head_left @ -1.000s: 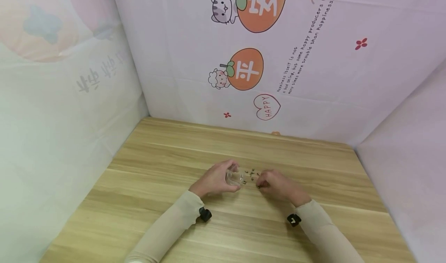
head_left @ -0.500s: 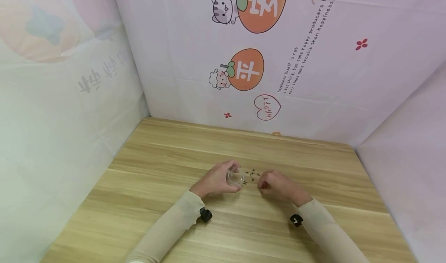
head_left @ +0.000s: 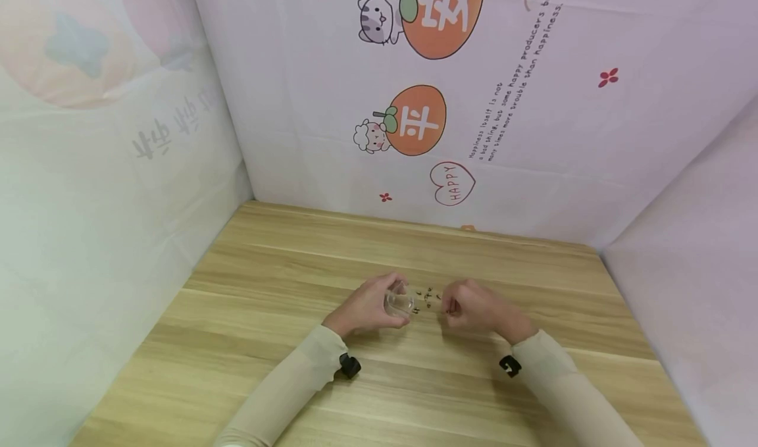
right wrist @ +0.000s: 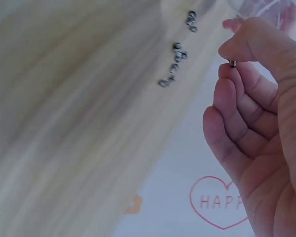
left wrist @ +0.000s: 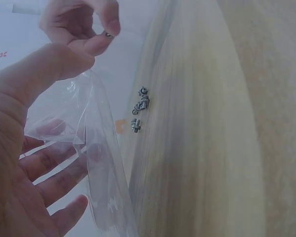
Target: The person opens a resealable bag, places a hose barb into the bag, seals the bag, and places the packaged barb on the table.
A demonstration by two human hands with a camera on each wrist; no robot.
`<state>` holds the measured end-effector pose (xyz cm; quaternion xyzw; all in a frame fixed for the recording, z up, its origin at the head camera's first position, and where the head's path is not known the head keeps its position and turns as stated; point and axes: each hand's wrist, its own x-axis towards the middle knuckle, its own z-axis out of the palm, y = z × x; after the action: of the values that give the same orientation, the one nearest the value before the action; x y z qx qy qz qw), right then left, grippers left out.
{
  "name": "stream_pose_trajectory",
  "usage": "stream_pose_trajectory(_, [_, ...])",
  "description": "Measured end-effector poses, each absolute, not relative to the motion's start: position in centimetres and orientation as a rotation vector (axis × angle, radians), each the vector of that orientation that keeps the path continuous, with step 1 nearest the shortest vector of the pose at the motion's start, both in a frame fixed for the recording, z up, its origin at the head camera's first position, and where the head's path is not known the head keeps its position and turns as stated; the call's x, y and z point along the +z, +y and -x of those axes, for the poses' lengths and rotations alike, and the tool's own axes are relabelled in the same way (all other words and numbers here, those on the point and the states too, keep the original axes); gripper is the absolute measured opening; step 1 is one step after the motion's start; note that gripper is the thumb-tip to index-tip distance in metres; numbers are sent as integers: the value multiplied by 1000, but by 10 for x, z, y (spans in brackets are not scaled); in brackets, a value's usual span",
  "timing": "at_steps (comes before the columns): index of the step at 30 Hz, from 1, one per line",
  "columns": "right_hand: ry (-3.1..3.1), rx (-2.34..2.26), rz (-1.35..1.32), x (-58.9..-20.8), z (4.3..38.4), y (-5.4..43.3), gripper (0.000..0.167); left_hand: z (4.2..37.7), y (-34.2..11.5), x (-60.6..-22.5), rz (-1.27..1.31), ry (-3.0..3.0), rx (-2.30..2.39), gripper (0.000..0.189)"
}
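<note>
In my left hand (head_left: pixel 368 303) I hold a clear plastic bag (left wrist: pixel 105 163) between thumb and fingers, its film creased and its mouth towards the right. Several small metal screws (right wrist: pixel 177 57) lie loosely grouped on the wooden table, between the bag and my right hand (head_left: pixel 472 305). The right thumb and forefinger pinch one short, shiny screw (right wrist: pixel 232 63), while the other fingers curl beneath. Seen from the left wrist, that hand is beyond the bag. The head view largely hides the pinched screw behind the fingers.
The wood-grain table (head_left: pixel 284 256) ends at a white printed cloth (head_left: pixel 320 137) at the back, with more cloth on the left (head_left: pixel 118 203) and right sides. A black wrist strap (head_left: pixel 349 366) is on the left sleeve, another strap (head_left: pixel 510 366) on the right.
My right hand has shifted slightly right, away from the loose screws, and its fingertips have lifted from the tabletop with one screw pinched. The left hand and bag have stayed nearly still.
</note>
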<state>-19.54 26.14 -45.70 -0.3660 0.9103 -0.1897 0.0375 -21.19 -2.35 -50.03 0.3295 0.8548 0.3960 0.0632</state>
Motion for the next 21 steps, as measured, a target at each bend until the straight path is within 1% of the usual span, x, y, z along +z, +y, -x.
stream_pose_trajectory(5, [2805, -540, 1153, -445, 197, 259, 14, 212, -23, -501, -1006, 2586, 1185, 70])
stream_pose_trajectory(9, [2814, -549, 1161, -436, 197, 254, 16, 211, -22, -501, -1009, 2591, 1185, 70])
stream_pose_trajectory(14, [2827, -556, 1181, -426, 198, 245, 13, 210, -22, -500, -1006, 2590, 1184, 70])
stream_pose_trajectory(21, [2832, -547, 1232, -413, 199, 230, 14, 209, -22, -499, -1004, 2582, 1184, 69])
